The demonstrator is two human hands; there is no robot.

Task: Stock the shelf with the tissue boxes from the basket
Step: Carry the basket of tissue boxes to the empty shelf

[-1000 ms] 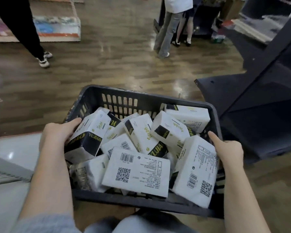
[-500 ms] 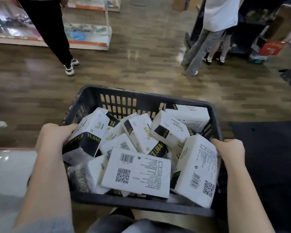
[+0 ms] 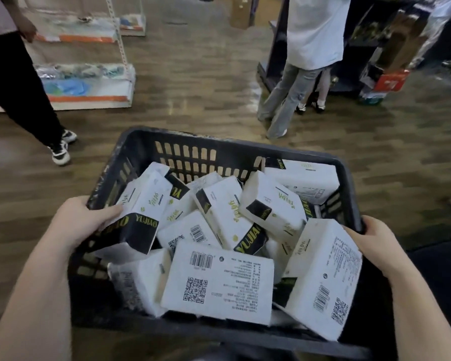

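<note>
— What is around, starting at the left?

— A person in black trousers point(image 3: 24, 100) and black-and-white trainers stands on the wood-pattern floor point(image 3: 193, 100), just in front of a low white shelf unit point(image 3: 89, 82) with orange edging and packets in clear wrap. Further right, a person in a white shirt and pale jeans point(image 3: 294, 82) faces a dark shelf unit point(image 3: 354, 48), with a second pair of legs close beside. A red carton point(image 3: 389, 82) sits at the foot of that dark unit. Both people stand between the basket and the shelves beyond.

— And the basket?

— The dark plastic basket point(image 3: 232, 149) with slotted walls is carried low in front of the wearer, near the middle of the view. The left hand point(image 3: 81, 222) grips its left rim, the thumb lying over onto a pack. The right hand point(image 3: 372, 238) curls round the right rim, fingers hidden behind the wall.

— How do the tissue boxes look?

— The tissue packs point(image 3: 219, 280) are soft, white, wrapped in film, piled loosely at all angles and filling the basket to the rim. Some show a black band with "YUJIAO" in yellow-green letters; others lie back upward, showing a barcode, a QR code and small print. The pack at the near right leans against the wall, tilted above the rim.
</note>
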